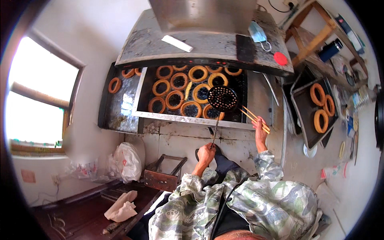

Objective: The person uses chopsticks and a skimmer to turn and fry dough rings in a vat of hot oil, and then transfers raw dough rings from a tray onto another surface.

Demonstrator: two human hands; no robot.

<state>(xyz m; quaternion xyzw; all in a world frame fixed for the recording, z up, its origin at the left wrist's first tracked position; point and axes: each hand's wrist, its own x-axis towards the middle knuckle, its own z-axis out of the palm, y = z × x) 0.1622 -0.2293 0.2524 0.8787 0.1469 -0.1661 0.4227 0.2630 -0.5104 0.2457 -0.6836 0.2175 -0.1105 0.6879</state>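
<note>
Left hand (206, 154) clenches a black skimmer (223, 99); right hand (261, 128), reaching farther forward, pinches chopsticks (252, 114).

At upper centre, a grey metal ledge (216, 47) carries a white strip (177, 43), a blue face mask (257, 31) and a red disc (281, 59). At upper left, a metal side shelf (120, 106) holds browned dough rings (110, 85); at right, a dark tray (306, 108) holds three more. A dark red wooden table (80, 218), lower left, bears probably a crumpled cloth (122, 209).

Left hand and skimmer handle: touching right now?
Touching. The head view shows the left hand closed around the lower end of the skimmer handle.
</note>
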